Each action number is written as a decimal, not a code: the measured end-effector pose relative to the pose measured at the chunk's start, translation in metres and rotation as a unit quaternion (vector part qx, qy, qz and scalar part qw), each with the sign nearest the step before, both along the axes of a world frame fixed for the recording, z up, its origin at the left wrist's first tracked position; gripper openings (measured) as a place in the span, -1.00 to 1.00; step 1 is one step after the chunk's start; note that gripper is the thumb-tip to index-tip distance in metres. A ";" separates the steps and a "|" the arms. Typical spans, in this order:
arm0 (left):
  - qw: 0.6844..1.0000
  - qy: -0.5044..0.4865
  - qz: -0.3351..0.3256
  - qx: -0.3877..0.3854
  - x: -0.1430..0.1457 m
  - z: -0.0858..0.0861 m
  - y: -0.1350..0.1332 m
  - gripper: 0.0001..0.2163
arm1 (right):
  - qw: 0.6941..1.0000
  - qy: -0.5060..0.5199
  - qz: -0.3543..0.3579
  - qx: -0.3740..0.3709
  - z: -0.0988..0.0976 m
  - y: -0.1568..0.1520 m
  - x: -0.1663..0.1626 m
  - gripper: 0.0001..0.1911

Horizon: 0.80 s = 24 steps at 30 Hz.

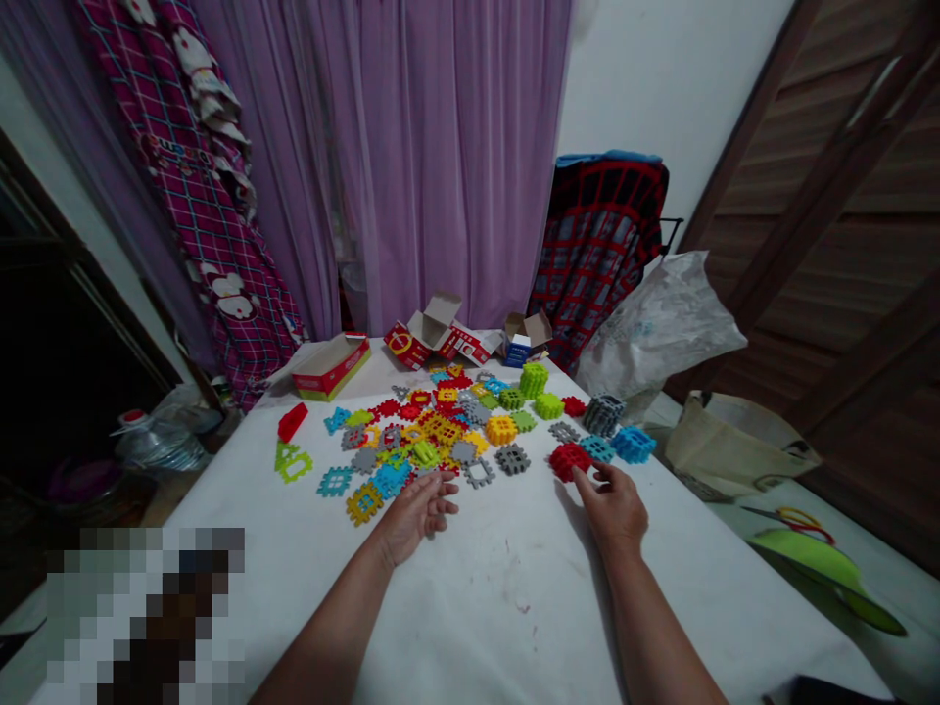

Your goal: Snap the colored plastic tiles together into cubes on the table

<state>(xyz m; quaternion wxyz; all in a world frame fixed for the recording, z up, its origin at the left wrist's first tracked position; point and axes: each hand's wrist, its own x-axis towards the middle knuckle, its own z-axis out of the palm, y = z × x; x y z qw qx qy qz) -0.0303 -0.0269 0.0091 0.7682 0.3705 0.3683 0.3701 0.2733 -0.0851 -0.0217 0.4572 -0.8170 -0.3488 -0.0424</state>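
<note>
A pile of flat, notched plastic building tiles (pixel 441 428) in red, yellow, grey, blue and green lies on the white-covered table. At the pile's near edge is my left hand (pixel 420 514), its fingers loosely apart and nothing in them. Close to it lie a yellow tile (pixel 365 502) and a grey frame tile (pixel 480 474). My right hand (pixel 617 509) is at the near side of a red stack of tiles (pixel 568 460). Its thumb reaches the stack's edge, while the other fingers are bent and apart from the thumb. Blue stacked tiles (pixel 633 445) stand farther right.
Green stacks (pixel 534 380) and a dark grey stack (pixel 603 414) stand right of the pile. Opened cartons (pixel 441 338) and a red-green box (pixel 332 368) line the back. A plastic bag (pixel 653 313) and a cloth bag (pixel 734 446) are beyond the right edge.
</note>
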 end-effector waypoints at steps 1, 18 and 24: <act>1.000 -0.002 0.001 -0.001 0.000 0.000 0.000 -0.75 | 1.000 -0.016 0.003 0.010 0.000 0.001 -0.002 -0.35; 1.000 -0.021 -0.011 0.017 -0.003 -0.003 0.002 -0.69 | 0.887 -0.297 0.327 0.137 0.000 0.065 -0.108 -0.75; 0.949 0.230 0.062 0.208 -0.031 0.030 0.068 -0.72 | 0.867 -0.293 0.368 0.164 0.001 0.072 -0.115 -0.80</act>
